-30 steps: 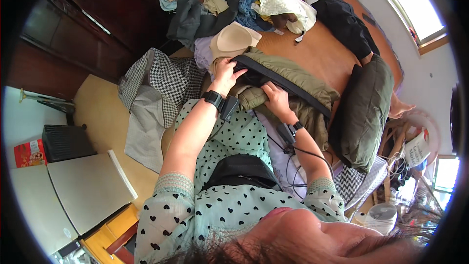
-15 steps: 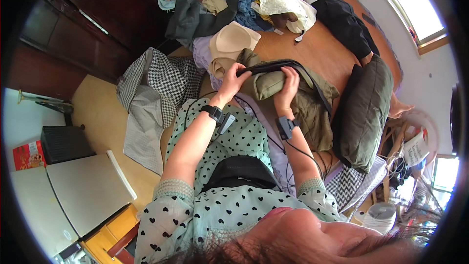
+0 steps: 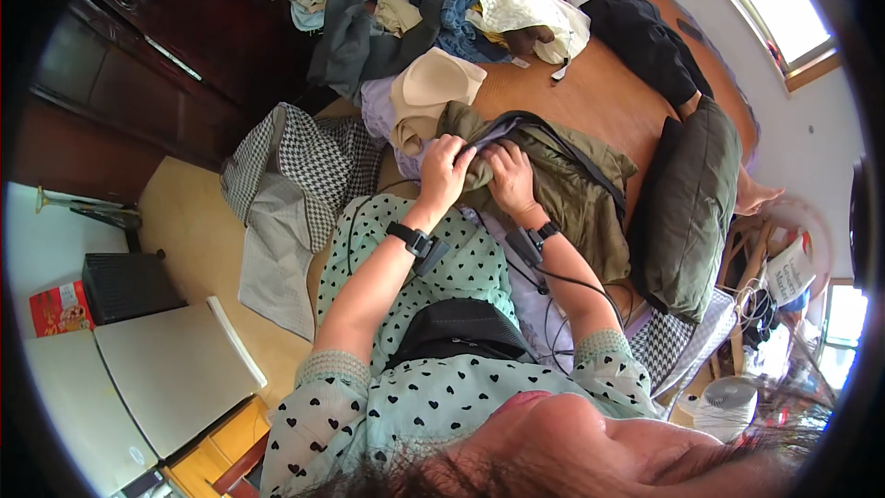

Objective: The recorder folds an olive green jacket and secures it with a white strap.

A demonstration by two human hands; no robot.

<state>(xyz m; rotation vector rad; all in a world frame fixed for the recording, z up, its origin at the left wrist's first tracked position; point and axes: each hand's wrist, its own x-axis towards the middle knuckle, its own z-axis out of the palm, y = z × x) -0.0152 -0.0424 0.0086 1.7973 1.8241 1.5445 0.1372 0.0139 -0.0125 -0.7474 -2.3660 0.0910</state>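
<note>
An olive-green jacket (image 3: 581, 207) with a shiny quilted look and a long black edging strip lies spread in front of me on the bed. My left hand (image 3: 444, 171) is closed on its left part, thumb and fingers pinching the dark edge. Close beside it, my right hand (image 3: 510, 175) has its fingers curled over the bunched green cloth and the edging. Part of the fabric between the two hands is hidden by the fingers. A beige moulded bra (image 3: 438, 83) lies just beyond my left hand.
A dark green pillow (image 3: 687, 212) stands right of the jacket. Beyond is a heap of clothes (image 3: 452, 14), with a person's black-trousered leg (image 3: 645, 41) on the bed. A houndstooth cloth (image 3: 313, 152) hangs at left, near a small fridge (image 3: 175, 373). Cables (image 3: 553, 314) run by my wrists.
My right hand has moved left and closer to my left hand, its fingers now curling into the cloth. The folded green part between them is gathered up smaller.
</note>
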